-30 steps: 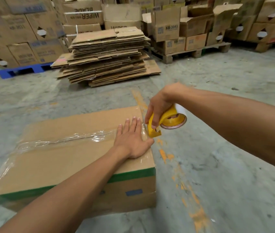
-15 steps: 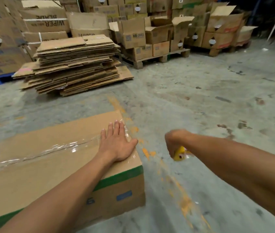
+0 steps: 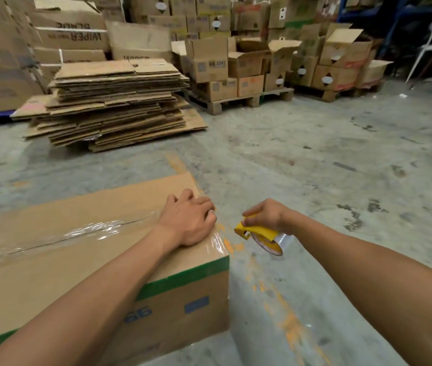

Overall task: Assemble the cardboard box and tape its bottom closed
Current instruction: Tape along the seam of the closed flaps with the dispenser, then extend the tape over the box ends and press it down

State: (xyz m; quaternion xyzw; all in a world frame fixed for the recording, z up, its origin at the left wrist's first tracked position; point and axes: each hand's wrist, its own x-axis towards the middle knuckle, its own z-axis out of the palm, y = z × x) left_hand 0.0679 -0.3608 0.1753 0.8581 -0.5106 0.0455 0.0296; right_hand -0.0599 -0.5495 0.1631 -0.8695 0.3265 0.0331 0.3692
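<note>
One head-worn camera is looking forward and down from above the person's arms, both reaching in from 6 o'clock. It is sitting close over the box (image 3: 83,249) at 8 o'clock, with the left hand (image 3: 187,217) and right hand (image 3: 265,215) lying near centre. It is facing across the floor (image 3: 315,154) towards the flat stack (image 3: 112,104) at 11 o'clock and pallets (image 3: 246,100) at 12. No second view is sharing the scene.

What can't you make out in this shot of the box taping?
- Cardboard box, head view: its left end is cut off by the frame edge.
- Tape end at the box's right edge: covered by the left hand.
- Tape dispenser: the right hand covers its grip.
- Blue print on the box side: blurred, partly hidden by the left forearm.
</note>
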